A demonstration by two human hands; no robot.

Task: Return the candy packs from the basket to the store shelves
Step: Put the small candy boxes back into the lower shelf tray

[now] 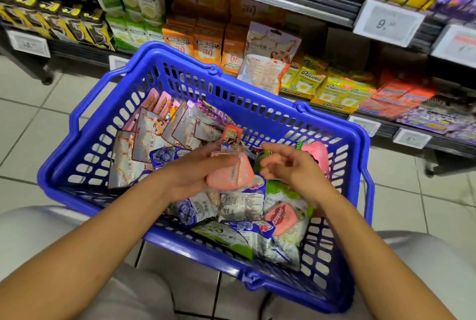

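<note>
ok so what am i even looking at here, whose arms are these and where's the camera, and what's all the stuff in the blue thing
There is no machine here. The camera sits on a person's head and looks forward and down, so the two bare arms coming in from the bottom are that person's own. There is only this one view.

The blue thing is a plastic shopping basket on the floor in front of store shelves stocked with candy and gum boxes. It holds many candy packs: silver-grey ones at the left, purple-and-white and green ones nearer the person.

The left hand grips a pink pack just above the pile. The right hand hovers beside it with fingers loosely curled; whether it holds anything is unclear in this blurry frame.
</note>
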